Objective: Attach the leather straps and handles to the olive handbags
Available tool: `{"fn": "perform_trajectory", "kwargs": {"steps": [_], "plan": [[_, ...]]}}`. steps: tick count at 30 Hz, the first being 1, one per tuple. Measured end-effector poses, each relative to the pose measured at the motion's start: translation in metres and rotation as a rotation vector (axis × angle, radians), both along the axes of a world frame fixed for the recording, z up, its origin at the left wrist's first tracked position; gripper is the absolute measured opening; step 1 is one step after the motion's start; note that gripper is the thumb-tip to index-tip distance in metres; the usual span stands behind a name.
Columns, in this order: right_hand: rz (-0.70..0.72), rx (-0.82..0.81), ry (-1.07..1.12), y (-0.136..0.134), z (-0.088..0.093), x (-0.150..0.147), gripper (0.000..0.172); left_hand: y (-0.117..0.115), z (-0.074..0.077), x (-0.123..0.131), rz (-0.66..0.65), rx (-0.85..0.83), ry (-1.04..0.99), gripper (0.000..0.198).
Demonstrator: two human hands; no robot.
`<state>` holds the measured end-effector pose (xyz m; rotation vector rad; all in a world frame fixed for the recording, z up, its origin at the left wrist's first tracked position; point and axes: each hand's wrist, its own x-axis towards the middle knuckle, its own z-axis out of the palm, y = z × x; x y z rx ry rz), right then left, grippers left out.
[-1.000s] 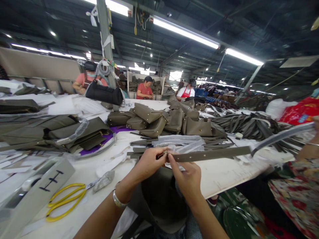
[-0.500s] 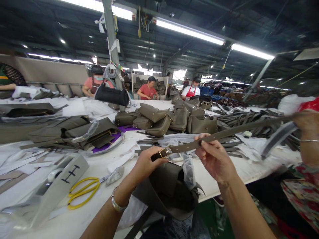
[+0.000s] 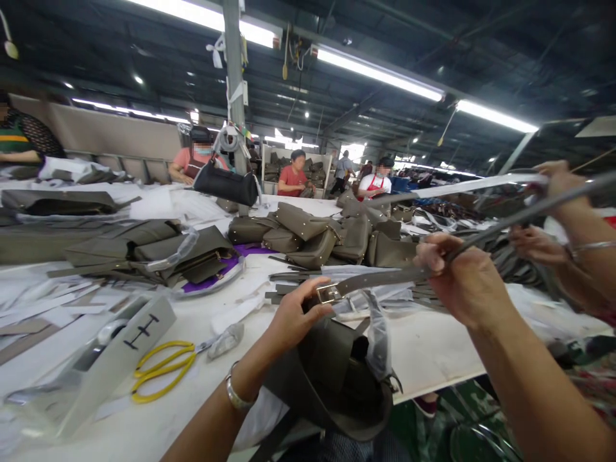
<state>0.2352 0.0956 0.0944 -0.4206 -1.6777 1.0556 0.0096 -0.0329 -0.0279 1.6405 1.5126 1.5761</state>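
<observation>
My left hand (image 3: 299, 316) pinches the buckle end of a long olive-grey strap between thumb and fingers. The metal buckle (image 3: 330, 293) shows just past the fingertips. Farther along, my right hand (image 3: 462, 279) grips the strap (image 3: 380, 278), whose free length runs up to the right edge of the view. Below both hands, an open olive bag (image 3: 332, 385) rests at the table's front edge, tilted, with clear plastic wrap (image 3: 379, 337) around one handle.
Yellow-handled scissors (image 3: 163, 369) and a tape dispenser (image 3: 129, 340) lie at left. Olive bags (image 3: 308, 234) are heaped mid-table. A co-worker's hands (image 3: 561, 186) handle a pale strip close by on the right. Other people work across the table, near a post (image 3: 234, 83).
My right hand has slid along the strap, away from the buckle, to the right. My left hand stays on the buckle end. The co-worker's hands at right have moved and now raise a strip.
</observation>
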Motion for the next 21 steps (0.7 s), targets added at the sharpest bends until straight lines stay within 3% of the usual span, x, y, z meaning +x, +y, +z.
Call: {"fn": "perform_trajectory", "kwargs": {"steps": [3, 6, 8, 15, 21], "plan": [[0.104, 0.207, -0.29, 0.003, 0.005, 0.003, 0.049, 0.001, -0.003, 0.001, 0.068, 0.046, -0.086, 0.036], [0.044, 0.361, -0.691, -0.003, 0.006, 0.002, 0.048, 0.002, -0.003, 0.002, 0.077, 0.098, -0.074, 0.031], [-0.003, 0.416, -0.83, -0.008, 0.004, -0.003, 0.039, 0.002, -0.003, 0.002, 0.065, 0.117, -0.069, 0.03], [-0.188, 0.513, -0.894, -0.002, -0.003, -0.013, 0.031, 0.002, -0.005, 0.002, 0.106, 0.107, -0.075, 0.036], [-0.094, 0.589, -0.972, -0.001, 0.007, -0.017, 0.027, 0.001, -0.002, 0.0, 0.073, 0.119, -0.072, 0.032]]}}
